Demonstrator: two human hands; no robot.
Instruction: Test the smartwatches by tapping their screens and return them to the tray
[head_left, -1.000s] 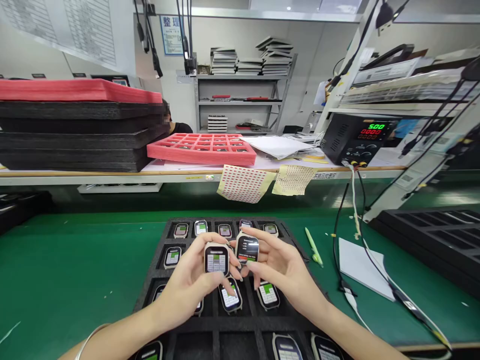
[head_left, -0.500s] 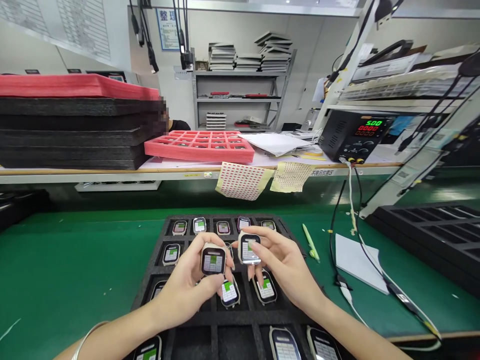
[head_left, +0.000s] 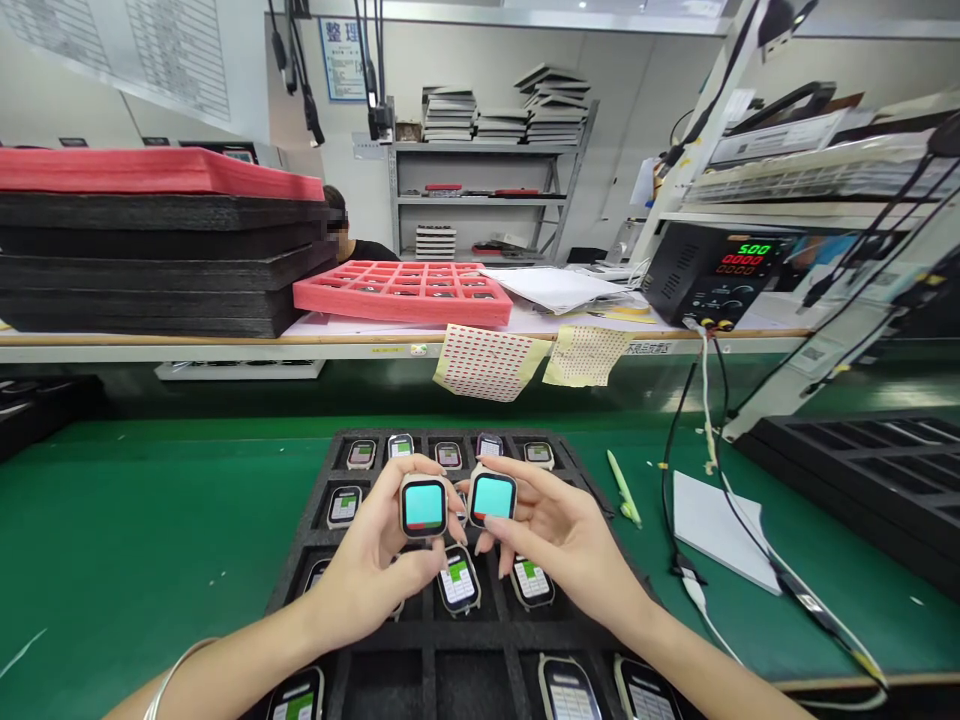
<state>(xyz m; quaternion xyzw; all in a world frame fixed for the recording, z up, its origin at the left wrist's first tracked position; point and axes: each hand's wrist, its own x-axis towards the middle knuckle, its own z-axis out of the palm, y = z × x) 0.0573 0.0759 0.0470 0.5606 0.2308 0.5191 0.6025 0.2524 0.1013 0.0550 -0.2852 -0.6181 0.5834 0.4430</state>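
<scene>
My left hand is closed around a strapless smartwatch, its screen cyan with a red strip at the bottom. In my right hand is a second smartwatch with the same cyan screen; my right thumb rests at its lower edge. The two watches are side by side, slightly apart, above a black foam tray. Several more watches lie in the tray's compartments, among them one lit watch below my hands and another watch to its right. My hands hide part of the tray's middle.
A green pen and white paper lie right of the tray, beside cables. On the shelf stand black foam trays, a red foam tray and a power supply. Another black tray sits at right. A person is behind the shelf.
Both held watches' screens have switched from a white-and-green grid to cyan with red at the bottom. The right watch has moved slightly left, closer to the left one.
</scene>
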